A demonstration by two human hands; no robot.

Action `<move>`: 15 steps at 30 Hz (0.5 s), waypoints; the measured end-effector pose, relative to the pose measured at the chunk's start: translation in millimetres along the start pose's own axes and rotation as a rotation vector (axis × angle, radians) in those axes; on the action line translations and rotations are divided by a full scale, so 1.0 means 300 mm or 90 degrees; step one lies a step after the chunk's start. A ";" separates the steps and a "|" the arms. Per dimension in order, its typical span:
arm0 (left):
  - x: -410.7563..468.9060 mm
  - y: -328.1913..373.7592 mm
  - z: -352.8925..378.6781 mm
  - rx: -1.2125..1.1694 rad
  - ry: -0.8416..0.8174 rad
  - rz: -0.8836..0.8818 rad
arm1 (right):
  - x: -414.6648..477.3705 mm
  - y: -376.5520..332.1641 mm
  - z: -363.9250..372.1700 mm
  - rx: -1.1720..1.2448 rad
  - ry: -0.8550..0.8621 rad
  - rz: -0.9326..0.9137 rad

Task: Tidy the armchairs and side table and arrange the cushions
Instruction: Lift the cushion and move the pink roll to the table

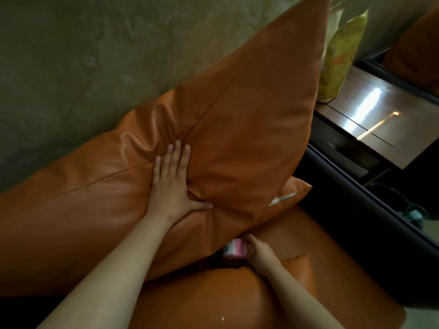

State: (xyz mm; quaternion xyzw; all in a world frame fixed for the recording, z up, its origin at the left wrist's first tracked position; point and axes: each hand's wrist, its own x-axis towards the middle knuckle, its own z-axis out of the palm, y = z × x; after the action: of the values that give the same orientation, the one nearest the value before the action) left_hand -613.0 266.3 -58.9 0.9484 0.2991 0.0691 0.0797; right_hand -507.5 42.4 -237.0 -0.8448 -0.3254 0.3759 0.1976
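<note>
So I've got left hand (171,184) pressed flat on the cushion (249,138) w/ right hand (260,254) curled round a pink container (234,251) just under its bottom edge.

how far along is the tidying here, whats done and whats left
Nothing looks finished yet. In hand: the left hand presses flat on the tilted orange cushion while the right hand grips a small pink object at its lower edge. Left: likely clearing that object, squaring the cushion, and sorting the yellow bag on the side table.
</note>
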 end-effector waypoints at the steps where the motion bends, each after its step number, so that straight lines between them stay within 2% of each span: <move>1: 0.000 0.000 0.000 -0.002 -0.001 0.000 | -0.001 0.001 0.002 -0.006 0.000 0.006; 15: -0.001 -0.003 0.003 -0.010 0.004 0.006 | 0.025 -0.014 -0.003 -0.035 -0.058 0.004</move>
State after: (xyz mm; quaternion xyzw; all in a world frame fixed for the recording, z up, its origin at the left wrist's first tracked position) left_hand -613.6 266.6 -60.0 0.9489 0.2944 0.0748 0.0861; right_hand -504.6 50.6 -237.8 -0.8330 -0.3416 0.4055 0.1578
